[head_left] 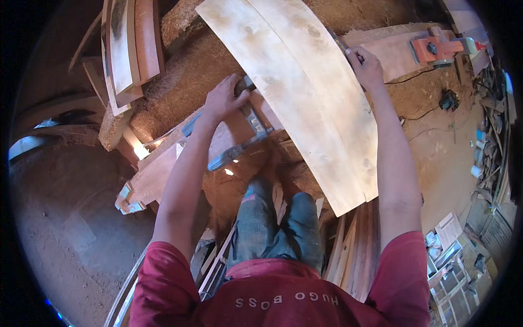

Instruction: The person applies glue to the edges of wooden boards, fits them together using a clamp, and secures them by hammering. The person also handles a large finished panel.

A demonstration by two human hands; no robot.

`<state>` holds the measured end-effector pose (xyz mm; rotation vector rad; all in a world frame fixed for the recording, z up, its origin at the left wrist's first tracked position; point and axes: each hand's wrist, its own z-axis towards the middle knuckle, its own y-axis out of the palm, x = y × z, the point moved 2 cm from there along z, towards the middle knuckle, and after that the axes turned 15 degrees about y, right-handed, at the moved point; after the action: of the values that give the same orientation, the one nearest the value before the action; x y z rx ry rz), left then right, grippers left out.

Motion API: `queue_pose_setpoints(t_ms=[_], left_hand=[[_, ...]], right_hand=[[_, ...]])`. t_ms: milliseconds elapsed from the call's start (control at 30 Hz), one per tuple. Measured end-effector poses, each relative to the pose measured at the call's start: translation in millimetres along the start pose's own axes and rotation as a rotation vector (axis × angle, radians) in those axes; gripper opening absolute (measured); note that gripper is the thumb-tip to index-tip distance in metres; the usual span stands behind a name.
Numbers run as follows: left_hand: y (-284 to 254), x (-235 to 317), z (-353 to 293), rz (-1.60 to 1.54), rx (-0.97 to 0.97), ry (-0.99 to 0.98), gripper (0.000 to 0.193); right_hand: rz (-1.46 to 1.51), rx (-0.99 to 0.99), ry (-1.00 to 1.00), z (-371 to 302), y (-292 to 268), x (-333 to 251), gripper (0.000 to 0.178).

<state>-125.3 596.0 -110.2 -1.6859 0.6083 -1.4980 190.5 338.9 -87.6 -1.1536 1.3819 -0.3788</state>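
Note:
A wide, pale, curved wooden board (305,82) slants across the middle, with a lengthwise seam. My right hand (366,66) grips its right edge with curled fingers; a dark piece shows just beyond the fingertips. On the board's left, my left hand (224,98) is closed around the dark end of a metal bar clamp (255,122) with a blue handle. What lies under its palm is hidden. Below the clamp, a reddish plank (158,177) runs out to the lower left and passes beneath the pale board.
An orange power tool (436,50) rests on another curved board (389,52) at the right. Curved wooden pieces (128,49) stand at upper left. Sawdust (185,76) covers the ground there. Long timber strips (357,250) lie beside my legs; a cord (430,111) crosses the floor.

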Motion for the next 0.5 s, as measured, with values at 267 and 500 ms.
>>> queue_pose_setpoints(t_ms=[267, 500], left_hand=[[-6, 2, 5, 0.015, -0.023, -0.025, 0.046], [-15, 6, 10, -0.119, -0.116, -0.074, 0.045]], right_hand=[[-0.074, -0.017, 0.099, 2, -1, 3, 0.031], [-0.010, -0.002, 0.095, -5, 1, -2, 0.026]])
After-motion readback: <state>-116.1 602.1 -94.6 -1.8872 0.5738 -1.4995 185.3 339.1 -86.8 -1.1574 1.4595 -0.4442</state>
